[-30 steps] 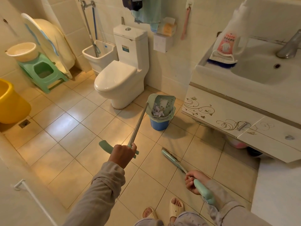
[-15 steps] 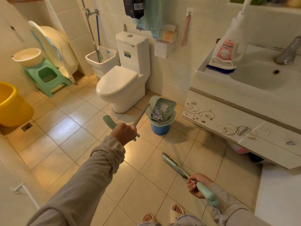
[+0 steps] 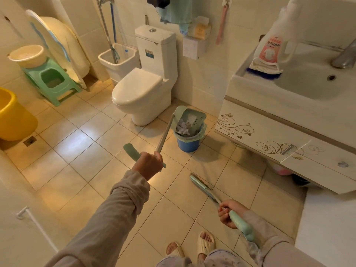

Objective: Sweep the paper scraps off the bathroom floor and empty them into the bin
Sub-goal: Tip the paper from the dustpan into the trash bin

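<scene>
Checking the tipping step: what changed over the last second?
The left hand raised the dustpan handle, tipping the pan steeper over the bin; scraps slid lower. The right hand kept the broom on the floor.

glossy floor tiles, plastic bin

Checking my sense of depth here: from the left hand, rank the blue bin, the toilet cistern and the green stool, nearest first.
From the left hand:
1. Blue bin, just ahead and right, under the tipped dustpan.
2. Green stool, far left.
3. Toilet cistern, at the back wall.
</scene>
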`<state>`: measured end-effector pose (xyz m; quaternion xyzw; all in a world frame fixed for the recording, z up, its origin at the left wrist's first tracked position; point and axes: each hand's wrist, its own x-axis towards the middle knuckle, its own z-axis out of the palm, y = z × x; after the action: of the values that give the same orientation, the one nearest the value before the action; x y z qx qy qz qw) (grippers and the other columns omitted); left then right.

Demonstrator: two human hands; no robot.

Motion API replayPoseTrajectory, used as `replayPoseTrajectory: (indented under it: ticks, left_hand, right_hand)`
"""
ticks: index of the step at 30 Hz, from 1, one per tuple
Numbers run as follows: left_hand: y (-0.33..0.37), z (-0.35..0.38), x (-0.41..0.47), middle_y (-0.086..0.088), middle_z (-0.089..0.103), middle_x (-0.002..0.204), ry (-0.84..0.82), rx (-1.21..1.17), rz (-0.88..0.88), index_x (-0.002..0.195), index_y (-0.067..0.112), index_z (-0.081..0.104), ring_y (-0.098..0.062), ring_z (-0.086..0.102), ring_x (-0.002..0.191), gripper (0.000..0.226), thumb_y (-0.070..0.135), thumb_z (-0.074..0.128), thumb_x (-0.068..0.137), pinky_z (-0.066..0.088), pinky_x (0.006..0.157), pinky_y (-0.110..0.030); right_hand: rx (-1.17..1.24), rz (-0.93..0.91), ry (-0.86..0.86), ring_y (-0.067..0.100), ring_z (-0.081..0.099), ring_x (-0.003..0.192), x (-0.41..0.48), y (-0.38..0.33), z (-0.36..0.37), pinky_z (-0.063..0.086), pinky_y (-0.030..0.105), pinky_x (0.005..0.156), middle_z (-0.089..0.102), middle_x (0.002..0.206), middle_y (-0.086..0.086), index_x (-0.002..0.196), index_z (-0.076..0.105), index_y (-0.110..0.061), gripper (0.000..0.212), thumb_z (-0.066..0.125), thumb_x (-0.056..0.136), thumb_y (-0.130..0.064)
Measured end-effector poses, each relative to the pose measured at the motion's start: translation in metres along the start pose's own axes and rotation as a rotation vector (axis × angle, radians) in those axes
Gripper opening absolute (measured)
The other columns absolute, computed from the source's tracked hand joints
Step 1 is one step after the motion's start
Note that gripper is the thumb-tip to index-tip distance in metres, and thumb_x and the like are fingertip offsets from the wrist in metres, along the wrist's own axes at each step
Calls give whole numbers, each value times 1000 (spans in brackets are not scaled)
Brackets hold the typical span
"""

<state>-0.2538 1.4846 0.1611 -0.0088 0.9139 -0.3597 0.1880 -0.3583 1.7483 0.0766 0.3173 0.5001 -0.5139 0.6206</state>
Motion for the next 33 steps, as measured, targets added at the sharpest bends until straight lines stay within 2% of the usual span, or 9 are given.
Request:
replayPoseTrajectory:
  ticks: [8,16,23,28,33]
  left_hand:
    - [-1,-6,3,-12,69,108,-24,3,22,137,-12,28,-24,69,102,42,8,39,101,54,79,-25]
    - [-52,-30,17,-12,65,119,1,179,118,138,-8,30,-21,68,107,45,13,42,101,53,87,-27]
    - [-45,-29,17,-9,68,110,33,94,-30,134,-6,36,-19,70,101,39,14,42,101,55,81,-25]
    - [-18,-25,14,-14,64,117,8,105,64,139,-13,26,-23,69,105,47,11,41,101,55,86,-27]
    - [3,-15,9,-17,62,121,-20,191,161,138,-13,27,-22,70,102,46,4,44,99,57,85,-28]
  right_hand:
    - [12,10,-5,12,33,15,2,-1,-7,30,5,26,35,26,4,58,37,-9,38,28,95,-8]
    - [21,10,-11,12,34,15,3,0,-10,31,6,26,36,27,4,59,38,-9,37,27,95,-7]
    - [40,13,-22,13,33,15,1,2,-9,31,5,26,35,26,4,59,37,-8,38,26,96,-8]
    - [11,7,-10,12,33,15,0,1,-5,30,6,26,35,26,4,59,38,-8,38,27,96,-8]
    - [-25,14,-2,12,33,15,3,1,-5,28,4,27,35,26,4,56,38,-9,40,27,95,-8]
